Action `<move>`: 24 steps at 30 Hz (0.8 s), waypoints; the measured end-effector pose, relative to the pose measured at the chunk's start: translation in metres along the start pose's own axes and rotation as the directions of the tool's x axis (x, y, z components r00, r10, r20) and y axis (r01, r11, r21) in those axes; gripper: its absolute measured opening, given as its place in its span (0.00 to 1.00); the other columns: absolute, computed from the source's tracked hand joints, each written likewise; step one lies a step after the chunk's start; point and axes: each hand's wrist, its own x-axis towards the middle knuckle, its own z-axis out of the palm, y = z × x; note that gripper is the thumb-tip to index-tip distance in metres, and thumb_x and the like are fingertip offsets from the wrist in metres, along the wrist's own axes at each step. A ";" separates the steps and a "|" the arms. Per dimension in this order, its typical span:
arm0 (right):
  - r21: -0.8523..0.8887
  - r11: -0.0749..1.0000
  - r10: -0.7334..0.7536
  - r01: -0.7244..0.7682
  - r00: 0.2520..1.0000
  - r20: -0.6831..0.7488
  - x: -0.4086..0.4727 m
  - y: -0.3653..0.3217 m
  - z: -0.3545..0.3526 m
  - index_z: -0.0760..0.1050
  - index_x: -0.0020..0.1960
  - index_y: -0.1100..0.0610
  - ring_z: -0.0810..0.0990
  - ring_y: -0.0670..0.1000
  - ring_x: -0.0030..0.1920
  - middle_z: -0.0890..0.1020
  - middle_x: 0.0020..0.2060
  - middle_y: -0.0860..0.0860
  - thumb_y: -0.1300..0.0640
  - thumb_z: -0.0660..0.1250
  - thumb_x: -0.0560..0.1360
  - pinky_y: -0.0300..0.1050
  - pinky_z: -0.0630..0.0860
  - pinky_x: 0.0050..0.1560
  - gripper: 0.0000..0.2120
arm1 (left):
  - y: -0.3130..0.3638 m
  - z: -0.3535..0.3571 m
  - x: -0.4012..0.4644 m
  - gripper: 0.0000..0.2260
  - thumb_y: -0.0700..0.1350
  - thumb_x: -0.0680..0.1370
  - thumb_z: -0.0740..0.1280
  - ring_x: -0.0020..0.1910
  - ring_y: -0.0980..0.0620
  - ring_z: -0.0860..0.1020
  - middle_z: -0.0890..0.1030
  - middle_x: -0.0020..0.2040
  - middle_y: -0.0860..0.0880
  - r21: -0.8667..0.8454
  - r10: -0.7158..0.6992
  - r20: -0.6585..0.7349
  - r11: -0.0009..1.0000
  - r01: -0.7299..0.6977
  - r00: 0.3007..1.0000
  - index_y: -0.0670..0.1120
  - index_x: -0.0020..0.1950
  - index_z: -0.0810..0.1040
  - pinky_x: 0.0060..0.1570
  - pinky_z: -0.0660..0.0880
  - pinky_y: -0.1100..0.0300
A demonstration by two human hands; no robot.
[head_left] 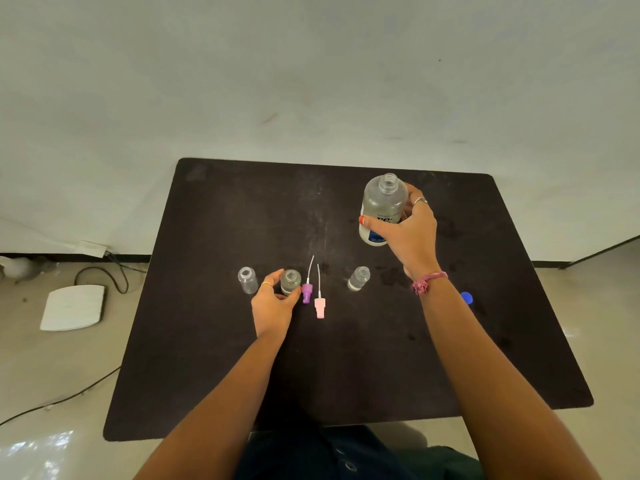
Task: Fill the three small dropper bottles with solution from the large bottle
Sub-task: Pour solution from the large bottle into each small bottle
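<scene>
right grip [407,230] clasps large bottle [381,209]; left grip [273,303] holds middle dropper bottle [290,281]

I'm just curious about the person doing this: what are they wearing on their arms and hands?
Both forearms are bare, with no sleeves. The right hand has a silver ring on one finger, orange-painted nails, and a pink braided thread bracelet at the wrist. The left hand wears a thin gold ring, also with orange nails.

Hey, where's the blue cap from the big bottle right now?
In the head view the blue cap lies on the dark table near its right edge, just right of the right forearm, partly hidden behind it.
</scene>
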 end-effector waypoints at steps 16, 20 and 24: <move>0.016 1.000 -0.016 0.016 1.000 0.005 0.001 0.001 0.012 0.68 0.66 0.51 0.75 0.46 0.57 0.76 0.59 0.47 0.53 0.79 0.64 0.30 0.71 0.55 0.34 | 0.010 -0.060 -0.006 0.19 0.45 0.70 0.75 0.43 0.58 0.73 0.67 0.54 0.52 0.219 0.405 -0.106 0.900 -0.376 0.908 0.48 0.57 0.73 0.41 0.72 0.69; 0.020 1.000 -0.018 0.018 1.000 0.006 0.000 0.001 0.014 0.68 0.66 0.50 0.75 0.46 0.57 0.75 0.59 0.45 0.53 0.79 0.64 0.29 0.70 0.55 0.34 | 0.000 -0.077 0.015 0.27 0.46 0.67 0.78 0.51 0.55 0.71 0.64 0.61 0.48 0.276 0.356 -0.155 0.911 -0.306 0.921 0.46 0.61 0.69 0.48 0.73 0.61; 0.014 1.000 -0.025 0.025 1.000 -0.001 0.000 0.001 0.014 0.68 0.66 0.51 0.76 0.46 0.57 0.76 0.58 0.45 0.53 0.79 0.64 0.30 0.71 0.55 0.34 | -0.014 -0.078 0.033 0.35 0.47 0.68 0.78 0.64 0.53 0.69 0.64 0.69 0.49 0.234 0.189 -0.014 0.955 -0.181 0.982 0.48 0.70 0.65 0.63 0.71 0.55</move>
